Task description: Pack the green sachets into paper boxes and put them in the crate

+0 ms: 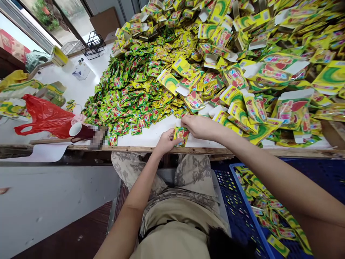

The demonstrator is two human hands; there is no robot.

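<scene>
Near the table's front edge, my left hand [165, 142] grips a small yellow-green box [181, 136] with red and white print. My right hand [198, 126] is at the upper right of that box, its fingers pressed together at the box's top end; what they pinch is too small to tell. Just beyond my hands lies a big heap of small green and yellow packets [129, 97]. Open yellow boxes [234, 100] with white flaps are heaped to the right, mixed with more packets.
A red plastic bag [45, 117] and a dark red mug [82, 131] stand on the white table [88, 77] at left. A black wire rack [93, 45] is farther back. Below right, a blue crate [250, 207] holds several yellow boxes [279, 216].
</scene>
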